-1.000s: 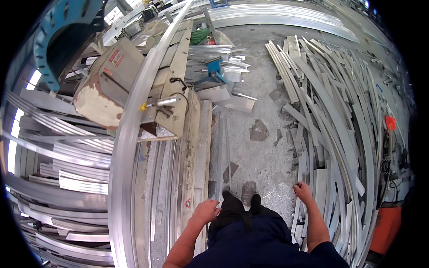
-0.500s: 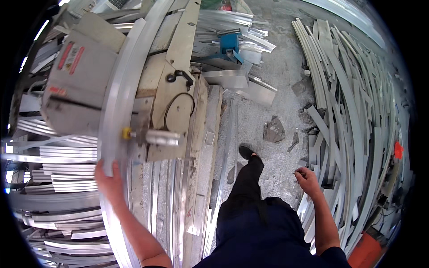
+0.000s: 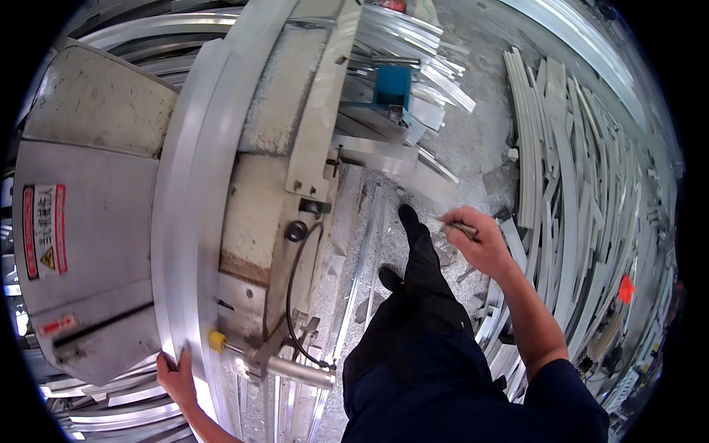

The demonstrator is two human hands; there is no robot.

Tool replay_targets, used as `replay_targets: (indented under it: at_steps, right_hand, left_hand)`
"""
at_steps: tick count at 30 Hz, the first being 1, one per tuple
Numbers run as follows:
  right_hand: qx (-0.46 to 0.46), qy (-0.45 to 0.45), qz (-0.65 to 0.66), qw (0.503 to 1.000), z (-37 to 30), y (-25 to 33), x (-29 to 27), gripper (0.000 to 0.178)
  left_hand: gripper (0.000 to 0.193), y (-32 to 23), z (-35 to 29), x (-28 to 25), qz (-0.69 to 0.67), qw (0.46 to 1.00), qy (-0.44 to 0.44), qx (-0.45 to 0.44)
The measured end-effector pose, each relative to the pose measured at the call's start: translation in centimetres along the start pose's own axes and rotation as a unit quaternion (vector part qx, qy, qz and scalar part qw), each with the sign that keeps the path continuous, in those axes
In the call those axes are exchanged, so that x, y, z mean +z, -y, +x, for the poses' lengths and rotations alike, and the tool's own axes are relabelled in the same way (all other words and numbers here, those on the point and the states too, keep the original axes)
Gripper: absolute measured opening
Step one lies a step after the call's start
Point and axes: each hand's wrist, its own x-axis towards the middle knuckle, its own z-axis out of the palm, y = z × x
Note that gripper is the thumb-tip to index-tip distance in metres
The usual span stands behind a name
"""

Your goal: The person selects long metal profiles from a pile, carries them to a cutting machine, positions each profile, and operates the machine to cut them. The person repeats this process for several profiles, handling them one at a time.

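A long silver aluminium profile (image 3: 192, 170) lies along the saw-like machine at my left, running from the far end toward me. My left hand (image 3: 176, 378) holds the profile near its closer part, thumb on top and fingers at the left edge. Beside it, a yellow-tipped clamp cylinder (image 3: 292, 369) points at the profile's right side. My right hand (image 3: 480, 240) is raised over the floor ahead of me, fingers closed around a slim pointed pencil-like stick (image 3: 461, 229). Its exact kind is too small to tell.
The machine's grey metal guard (image 3: 92, 199) with warning labels stands left of the profile. A black cable (image 3: 292, 310) loops along the bed. Metal offcuts and a blue bracket (image 3: 393, 87) lie ahead. Long metal strips (image 3: 569, 184) are heaped on the right.
I have moved forward along the machine, so its guard and clamp appear nearer. My right hand has risen and swung inward with the slim stick. My left hand remains on the profile.
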Motion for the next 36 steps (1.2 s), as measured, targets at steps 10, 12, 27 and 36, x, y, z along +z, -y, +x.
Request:
replay_targets:
  at_steps: [10,12,27,36]
  right_hand:
    - [-0.224,0.143,0.171,0.949,25.2,10.6,0.6,0.023]
    - [-0.27,0.177,0.176,0.93,29.6,13.1,0.4,0.023]
    - [-0.293,0.322,0.112,0.894,45.5,21.7,6.1,0.023]
    - [-0.337,0.33,0.069,0.879,47.3,22.8,10.3,0.019]
  left_hand:
    - [0.04,-14.6,-1.6,1.4,0.135,0.962,-0.171,0.167]
    - [0.04,-23.7,3.3,3.7,0.062,0.951,-0.111,0.281]
    - [0.036,-42.2,25.0,13.5,-0.095,0.947,-0.075,0.297]
    - [0.04,-42.2,25.3,13.3,-0.117,0.954,-0.075,0.265]
